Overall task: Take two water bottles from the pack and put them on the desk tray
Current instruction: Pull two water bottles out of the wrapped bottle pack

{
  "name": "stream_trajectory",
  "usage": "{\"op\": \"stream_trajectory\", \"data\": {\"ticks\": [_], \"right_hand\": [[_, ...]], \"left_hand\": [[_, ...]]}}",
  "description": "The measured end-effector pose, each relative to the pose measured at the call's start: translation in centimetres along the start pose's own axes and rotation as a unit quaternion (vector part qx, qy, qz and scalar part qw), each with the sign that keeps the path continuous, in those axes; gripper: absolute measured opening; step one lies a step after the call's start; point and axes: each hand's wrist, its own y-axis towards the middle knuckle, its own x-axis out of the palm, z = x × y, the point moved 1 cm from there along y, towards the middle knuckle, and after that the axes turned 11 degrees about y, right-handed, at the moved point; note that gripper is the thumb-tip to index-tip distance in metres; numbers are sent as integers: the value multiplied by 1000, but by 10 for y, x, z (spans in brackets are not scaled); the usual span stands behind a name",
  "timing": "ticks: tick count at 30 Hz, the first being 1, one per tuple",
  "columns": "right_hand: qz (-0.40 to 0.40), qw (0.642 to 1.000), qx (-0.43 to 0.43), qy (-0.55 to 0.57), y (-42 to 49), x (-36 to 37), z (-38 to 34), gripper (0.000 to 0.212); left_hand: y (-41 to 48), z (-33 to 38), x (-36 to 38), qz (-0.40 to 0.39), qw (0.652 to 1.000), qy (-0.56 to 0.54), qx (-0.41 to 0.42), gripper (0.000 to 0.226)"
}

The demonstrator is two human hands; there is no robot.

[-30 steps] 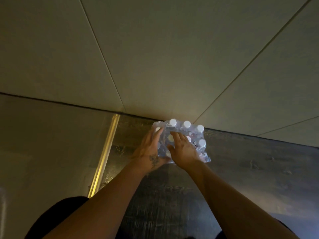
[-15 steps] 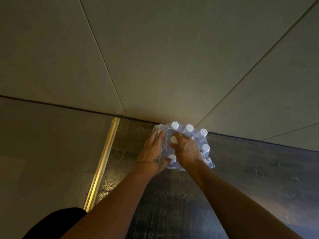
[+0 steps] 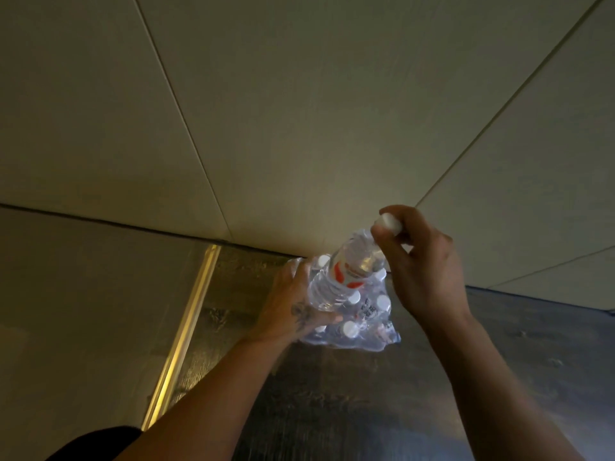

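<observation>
Bottle [image 3: 346,271] tilted over the pack [image 3: 364,322], at the floor's [image 3: 332,400] far edge by the wall [image 3: 299,128].
My right hand [image 3: 422,267] pinches its cap [image 3: 387,222]; my left hand [image 3: 293,306] grips the pack's left side. No tray in view. Pinched so high, the bottle could swing and slip if its base snags the wrap [image 3: 382,341], or drag the pack along.

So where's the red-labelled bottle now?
Head view, centre: the bottle tilts over the pack, its cap end gripped by the right hand, its base beside the left hand holding the pack's left side.
</observation>
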Motion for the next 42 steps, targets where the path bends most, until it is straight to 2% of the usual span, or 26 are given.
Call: {"op": "stream_trajectory", "data": {"ticks": [1,4,8,10,12,15,17,20,25,28,35,42], "right_hand": [[6,1000,-1,6,1,-2,-4,19],[8,1000,2,9,1,-5,-11,20],[7,1000,-13,20,2,-3,-13,21],[9,999,-16,51,5,1,-13,23],[-2,994,-5,108,8,5,-8,34],[-31,984,68,159,8,16,14,62],[-84,988,115,66,5,27,38,60],[-199,963,159,-92,-7,51,78,27],[-256,935,173,-173,-36,85,117,38],[-251,931,188,-188,-43,93,130,44],[-229,938,142,-218,-40,89,133,37],[-163,966,30,-197,4,36,62,30]], "left_hand": [[1,6,-1,16,1000,-5,19,135],[2,17,-1,28,994,-101,38,101],[4,22,-3,-1,988,-155,23,99],[5,22,-7,-6,987,-160,11,89],[7,19,-11,4,986,-165,0,78],[9,10,-16,23,981,-191,-11,76],[10,5,-17,27,976,-215,-25,78],[12,5,-20,22,970,-236,-50,96],[15,7,-23,25,969,-237,-57,114],[14,10,-22,25,967,-245,-60,113],[14,11,-27,24,966,-252,-47,94],[18,13,-39,48,961,-265,-58,75]]}}
